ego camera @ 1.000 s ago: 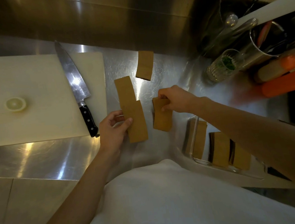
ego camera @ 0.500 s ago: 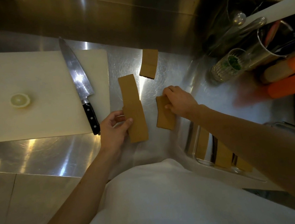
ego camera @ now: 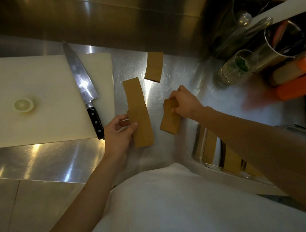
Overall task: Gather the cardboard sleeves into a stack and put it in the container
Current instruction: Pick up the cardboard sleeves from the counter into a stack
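Brown cardboard sleeves lie flat on the steel counter. My left hand [ego camera: 119,134] grips one sleeve [ego camera: 143,128] by its left edge; that sleeve overlaps the near end of a second sleeve [ego camera: 133,91]. My right hand [ego camera: 184,101] pinches the far end of a third sleeve [ego camera: 170,120] to the right. A fourth sleeve [ego camera: 154,66] lies alone farther back. The steel container [ego camera: 203,146] is sunk into the counter at the right, under my right forearm, with several sleeves [ego camera: 210,147] standing in it.
A white cutting board [ego camera: 32,99] lies at the left with a chef's knife [ego camera: 84,87] and a lemon half [ego camera: 23,105] on it. A glass [ego camera: 235,67], a steel cup [ego camera: 281,44] and orange items [ego camera: 301,85] crowd the back right. A steel backsplash runs behind.
The view has shifted slightly. My right hand has slid its sleeve a little to the right and tilted it. My left hand keeps its hold on its sleeve.
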